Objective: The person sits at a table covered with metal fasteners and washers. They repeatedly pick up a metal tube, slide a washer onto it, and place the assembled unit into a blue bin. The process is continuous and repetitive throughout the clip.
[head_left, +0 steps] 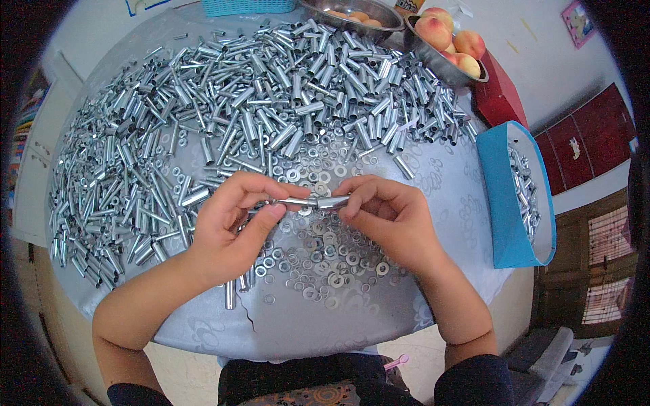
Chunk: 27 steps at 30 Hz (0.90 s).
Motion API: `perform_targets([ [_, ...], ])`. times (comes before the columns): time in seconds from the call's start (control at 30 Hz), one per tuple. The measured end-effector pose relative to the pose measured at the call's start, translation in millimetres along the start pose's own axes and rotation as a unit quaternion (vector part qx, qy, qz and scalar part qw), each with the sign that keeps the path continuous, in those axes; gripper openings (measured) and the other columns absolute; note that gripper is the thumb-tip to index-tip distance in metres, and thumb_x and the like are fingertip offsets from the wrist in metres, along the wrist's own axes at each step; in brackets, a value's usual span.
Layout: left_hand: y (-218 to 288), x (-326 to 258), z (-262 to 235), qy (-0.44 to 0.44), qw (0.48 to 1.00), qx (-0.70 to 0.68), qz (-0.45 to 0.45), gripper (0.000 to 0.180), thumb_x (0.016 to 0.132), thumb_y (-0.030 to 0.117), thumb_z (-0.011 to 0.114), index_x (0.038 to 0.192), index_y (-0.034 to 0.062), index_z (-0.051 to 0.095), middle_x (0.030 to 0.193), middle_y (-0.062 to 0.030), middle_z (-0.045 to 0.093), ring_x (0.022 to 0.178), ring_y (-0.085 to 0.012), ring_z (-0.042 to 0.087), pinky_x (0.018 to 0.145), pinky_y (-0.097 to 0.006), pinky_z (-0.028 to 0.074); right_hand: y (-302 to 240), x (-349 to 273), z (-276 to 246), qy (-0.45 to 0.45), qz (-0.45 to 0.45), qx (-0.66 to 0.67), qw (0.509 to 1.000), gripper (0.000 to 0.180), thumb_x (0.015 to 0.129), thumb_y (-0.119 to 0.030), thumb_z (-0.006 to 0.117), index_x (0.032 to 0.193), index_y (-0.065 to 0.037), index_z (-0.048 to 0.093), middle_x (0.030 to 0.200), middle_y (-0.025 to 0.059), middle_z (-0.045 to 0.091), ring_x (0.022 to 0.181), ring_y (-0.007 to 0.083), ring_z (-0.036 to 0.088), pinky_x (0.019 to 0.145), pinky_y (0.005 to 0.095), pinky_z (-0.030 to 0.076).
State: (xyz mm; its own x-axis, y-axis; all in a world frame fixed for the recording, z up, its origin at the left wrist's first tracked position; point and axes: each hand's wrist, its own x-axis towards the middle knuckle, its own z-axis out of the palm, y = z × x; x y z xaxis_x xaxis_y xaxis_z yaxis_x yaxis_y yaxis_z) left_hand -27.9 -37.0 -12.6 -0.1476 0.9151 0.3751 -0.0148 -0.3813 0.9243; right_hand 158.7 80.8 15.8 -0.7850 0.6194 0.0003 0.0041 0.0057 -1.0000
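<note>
My left hand (233, 227) pinches a thin silver bolt (295, 201) between thumb and fingers. A wider silver metal sleeve (332, 201) is pinched in my right hand (394, 216). The bolt's end meets the sleeve in line between my hands; whether it sits inside cannot be made out. Loose flat washers (353, 258) and rings lie scattered on the table beneath both hands. Beyond and to the left spreads a large heap of metal sleeves (308, 108), mixed with bolts and nuts. Several sleeves lie close by my left wrist.
A blue fabric bin (501, 203) holding metal parts stands at the table's right edge. Behind are a metal bowl of peaches (468, 44), a bowl of eggs (357, 16), a red box (500, 95) and a light blue basket (247, 7). A grey patterned cloth (447, 196) covers the round table.
</note>
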Motion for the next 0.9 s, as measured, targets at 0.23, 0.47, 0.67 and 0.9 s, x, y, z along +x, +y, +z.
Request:
perform_targets([
  [0.23,6.1,2.5,0.4,0.054,0.992,0.107,-0.033,0.019,0.081,0.000,0.061,0.101,-0.0022,0.061,0.099,-0.0137,0.065,0.083,-0.0137,0.064,0.075,-0.024,0.049,-8.0,1.3,0.5,0.039,0.026,0.090,0.995,0.018,0.081,0.003,0.061,0.098,0.004,0.055,0.099,0.0131,0.060,0.092,0.0185,0.061,0.079,0.0266,0.049],
  [0.47,9.3,0.7,-2.1,0.010,0.972,0.234,-0.033,0.022,0.071,0.009,0.074,0.091,0.0049,0.069,0.080,-0.0083,0.068,0.068,-0.0120,0.063,0.059,-0.023,0.047,-11.8,1.1,-4.5,0.039,0.013,0.075,0.996,0.021,0.081,0.001,0.062,0.100,0.004,0.055,0.094,0.0135,0.062,0.089,0.0207,0.063,0.077,0.0281,0.051],
  [0.67,3.3,1.6,-3.5,0.000,0.967,0.253,0.009,0.023,0.070,0.011,0.074,0.092,0.0054,0.069,0.077,-0.0087,0.067,0.061,-0.0144,0.061,0.055,-0.025,0.045,-11.6,-0.6,-4.0,0.047,-0.015,0.038,0.998,0.021,0.080,0.001,0.063,0.100,0.004,0.056,0.094,0.0123,0.063,0.088,0.0185,0.062,0.078,0.0267,0.050],
  [0.9,6.9,3.5,-4.1,0.003,0.962,0.273,-0.003,0.023,0.072,0.012,0.072,0.093,0.0045,0.068,0.078,-0.0100,0.067,0.063,-0.0172,0.062,0.056,-0.026,0.046,-8.2,0.3,-3.5,0.039,-0.053,-0.036,0.997,0.021,0.078,0.002,0.065,0.098,0.002,0.058,0.096,0.0086,0.063,0.088,0.0140,0.060,0.079,0.0263,0.048],
])
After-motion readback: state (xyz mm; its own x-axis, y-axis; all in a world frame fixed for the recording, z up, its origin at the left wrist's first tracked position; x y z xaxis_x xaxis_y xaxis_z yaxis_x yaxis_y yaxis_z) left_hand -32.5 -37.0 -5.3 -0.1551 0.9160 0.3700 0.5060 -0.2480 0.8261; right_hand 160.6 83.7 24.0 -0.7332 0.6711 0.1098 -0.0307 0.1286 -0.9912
